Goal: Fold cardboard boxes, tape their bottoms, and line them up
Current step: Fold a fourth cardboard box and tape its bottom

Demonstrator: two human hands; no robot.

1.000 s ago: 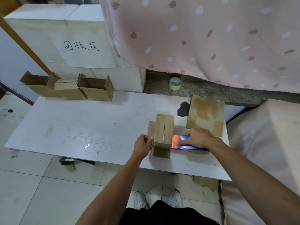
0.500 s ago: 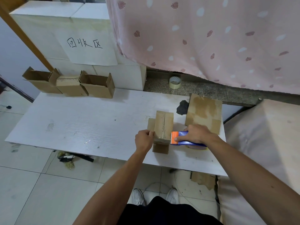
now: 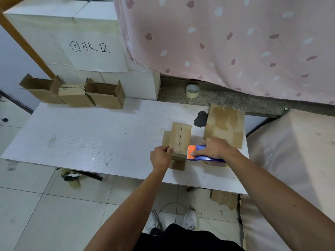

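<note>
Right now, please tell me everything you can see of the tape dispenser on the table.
The tape dispenser looks plastic: blue body, orange front with a toothed edge. It lies on the white table, front pointing left, against the near right side of the cardboard box. The right hand grips it from above; a yellowish roll peeks out beneath.

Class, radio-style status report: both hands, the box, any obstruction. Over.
Left hand holds box, near-left edge. Right hand holds dispenser, its orange end at box's right side. Flat cardboard beyond right hand, not blocking.
</note>
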